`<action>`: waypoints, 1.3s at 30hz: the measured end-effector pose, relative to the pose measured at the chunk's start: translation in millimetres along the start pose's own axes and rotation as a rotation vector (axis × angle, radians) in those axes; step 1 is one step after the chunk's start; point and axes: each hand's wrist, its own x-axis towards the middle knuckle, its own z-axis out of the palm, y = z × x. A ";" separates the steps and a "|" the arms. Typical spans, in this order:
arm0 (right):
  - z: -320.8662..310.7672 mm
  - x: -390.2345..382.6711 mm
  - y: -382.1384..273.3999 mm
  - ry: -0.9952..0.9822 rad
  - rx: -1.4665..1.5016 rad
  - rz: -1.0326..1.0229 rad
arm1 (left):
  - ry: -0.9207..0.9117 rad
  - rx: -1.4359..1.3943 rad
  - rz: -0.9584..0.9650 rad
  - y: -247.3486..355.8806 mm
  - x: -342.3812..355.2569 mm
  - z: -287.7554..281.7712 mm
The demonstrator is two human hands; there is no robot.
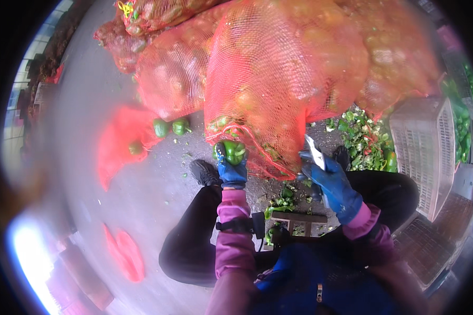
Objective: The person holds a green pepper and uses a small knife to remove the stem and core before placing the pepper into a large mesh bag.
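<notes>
A green bell pepper point(234, 153) is gripped in my left hand point(232, 174), which wears a blue glove. Directly beyond it is the gathered mouth of a big red mesh sack point(268, 84) filled with round produce. My right hand point(335, 185), also gloved in blue, is closed around a knife point(315, 151). Its pale blade points up and away from me, apart from the pepper. Two more green peppers point(181, 126) lie on the ground left of the sack.
More full mesh sacks point(171, 79) are heaped behind. Pepper trimmings point(360, 139) cover the ground at right, beside a pale plastic crate point(422, 142). A small wooden stool point(299, 218) stands between my legs. Loose red mesh point(118, 139) lies on the left.
</notes>
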 end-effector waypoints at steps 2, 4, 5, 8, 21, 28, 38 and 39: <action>6.3 -2.0 1.9 -0.076 0.102 0.042 | -0.005 0.043 0.162 -6.3 -25.9 63.9; 22.7 -12.1 -13.6 -0.169 0.130 0.089 | -0.098 0.154 0.348 -9.6 -61.2 126.2; 19.6 -15.4 -10.2 -0.359 0.306 0.010 | -0.198 0.243 0.433 -15.5 -83.4 160.6; 34.1 -30.9 -11.9 -0.419 0.381 -0.059 | -0.373 0.599 0.642 -19.3 -135.9 211.2; 10.2 -131.5 -97.7 -0.359 -0.411 -0.910 | -0.823 1.127 0.063 8.3 -219.6 278.8; 32.0 -151.2 -94.0 -0.321 -0.601 -0.984 | -0.642 0.783 0.378 -24.2 -218.4 244.8; 27.8 -178.3 -131.9 -0.034 -1.647 -0.852 | -0.588 0.516 0.023 15.7 -216.8 242.2; 31.1 -181.2 -136.2 -0.078 -1.717 -0.843 | -0.548 0.501 -0.003 16.8 -218.6 239.6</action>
